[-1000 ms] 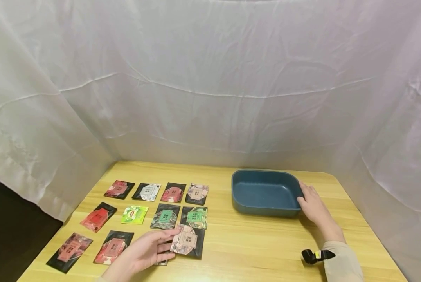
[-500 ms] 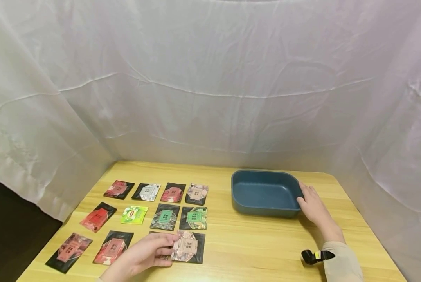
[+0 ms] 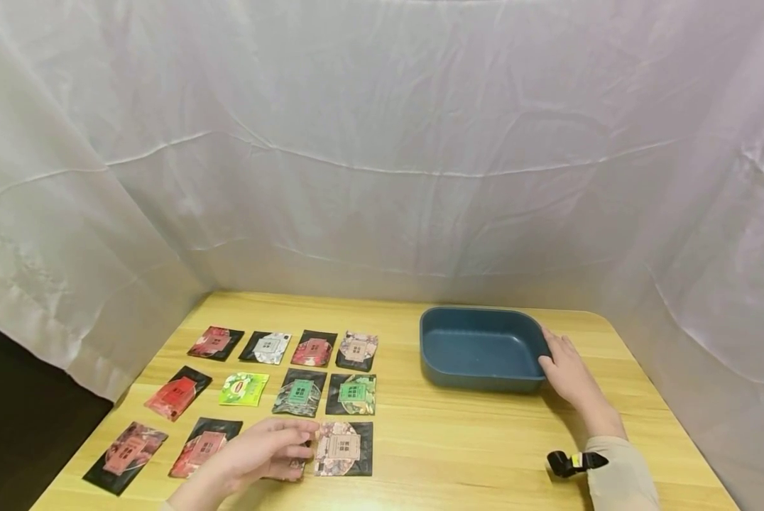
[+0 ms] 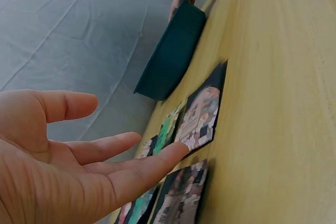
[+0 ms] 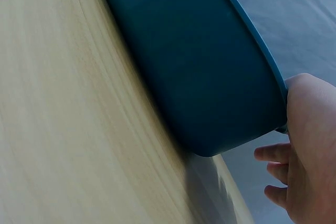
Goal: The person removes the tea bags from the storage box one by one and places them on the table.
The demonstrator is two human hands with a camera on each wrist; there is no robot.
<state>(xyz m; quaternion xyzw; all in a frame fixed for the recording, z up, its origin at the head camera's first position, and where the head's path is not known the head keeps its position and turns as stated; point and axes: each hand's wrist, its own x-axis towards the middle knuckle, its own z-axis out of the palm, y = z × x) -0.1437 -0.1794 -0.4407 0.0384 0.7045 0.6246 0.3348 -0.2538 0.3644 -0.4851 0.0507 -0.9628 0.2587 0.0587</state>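
My left hand hovers over the front row of flat tea sachets, its thumb and fingers apart in the left wrist view. Just right of its fingertips, a black sachet with a pink floral label lies flat on the table. Another sachet is partly hidden beneath the hand in the head view. At the right, my right hand rests against the end of a dark blue rectangular bin. Its thumb touches the rim, while the other fingers extend loosely outside the bin.
Several sachets lie in rows at the left, including a bright green one, green-labelled ones and red-labelled ones. White curtains enclose the wooden table. A black strap clip sits at the right cuff.
My left hand has lowered the pink-labelled sachet to the table, let it go and drawn back slightly left. The right hand and the bin have stayed in place.
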